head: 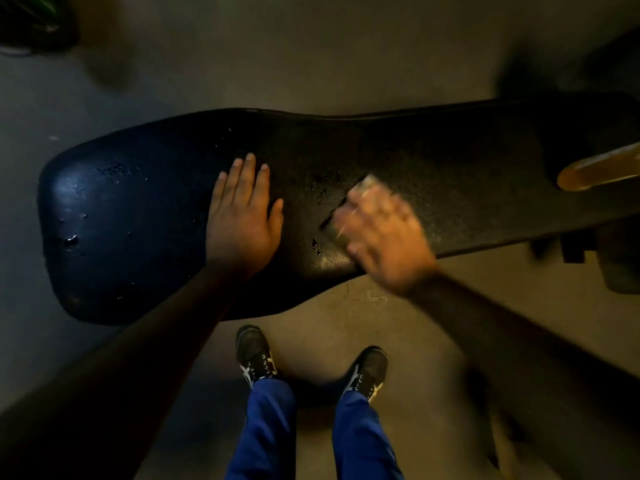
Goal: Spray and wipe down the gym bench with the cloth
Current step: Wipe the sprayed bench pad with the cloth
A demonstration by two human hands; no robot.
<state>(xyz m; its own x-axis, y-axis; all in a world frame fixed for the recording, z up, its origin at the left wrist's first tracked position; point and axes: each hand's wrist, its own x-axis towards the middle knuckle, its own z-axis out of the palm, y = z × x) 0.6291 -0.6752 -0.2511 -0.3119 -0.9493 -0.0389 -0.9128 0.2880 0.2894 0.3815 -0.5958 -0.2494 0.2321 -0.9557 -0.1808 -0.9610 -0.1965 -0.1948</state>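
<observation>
A long black padded gym bench [138,209] runs across the view, its wide end at the left, with wet droplets scattered over the pad. My left hand [242,216] lies flat on the pad near the middle, fingers spread, holding nothing. My right hand [384,237] is blurred and presses a pale cloth [363,188] onto the pad just right of the left hand. Only the cloth's far edge shows past the fingers. No spray bottle is clearly in view.
An amber, blurred object [599,171] lies on the bench's right end. My two dark shoes [256,355] stand on the grey floor just in front of the bench. Dark bench frame parts [585,251] sit under the right end. A dark object [31,22] fills the top-left corner.
</observation>
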